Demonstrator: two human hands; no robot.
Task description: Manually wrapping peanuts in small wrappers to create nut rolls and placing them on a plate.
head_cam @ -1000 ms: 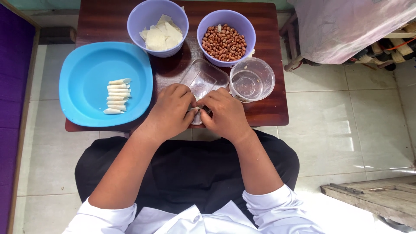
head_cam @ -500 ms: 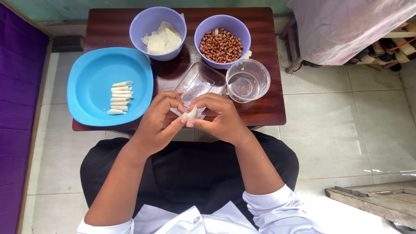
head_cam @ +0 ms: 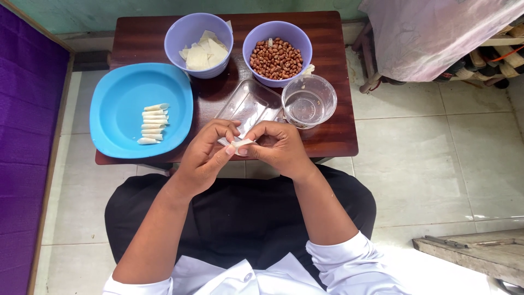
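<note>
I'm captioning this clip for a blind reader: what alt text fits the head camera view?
Seen from above, a left hand and right hand pinch a small white wrapper piece over a dark wooden table. On it sit a blue plate with a row of white rolls, a bowl of peanuts, and a bowl of wrappers.

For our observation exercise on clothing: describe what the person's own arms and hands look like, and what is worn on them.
Both forearms are bare. White sleeves are pushed up to about the elbows, bunched in folds. The left hand and right hand wear no gloves, and no rings, watch or bracelets show. The fingers are bare, with short nails.
</note>
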